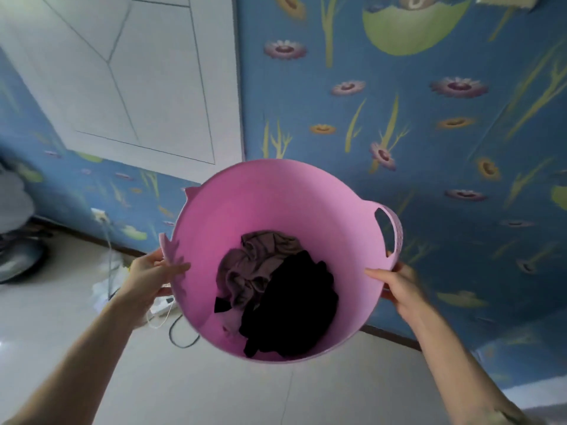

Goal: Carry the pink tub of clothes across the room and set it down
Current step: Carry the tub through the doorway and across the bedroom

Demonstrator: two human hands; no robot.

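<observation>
Head view shows the tub (270, 207) held off the floor (214, 388), left hand (150, 271) and right hand (395, 283) each pinching its rim. With few clothes (276, 289) inside it looks light, but the soft wall may flex; its handle (391, 231) seems the firmer hold.

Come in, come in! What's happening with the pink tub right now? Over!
Left hand and right hand each grip the rim. Pink tub held off the floor, black and brown clothes inside. Cables on floor by the wall, lower left.

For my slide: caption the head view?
Both hands, left hand and right hand, carry pink tub holding clothes.
</observation>
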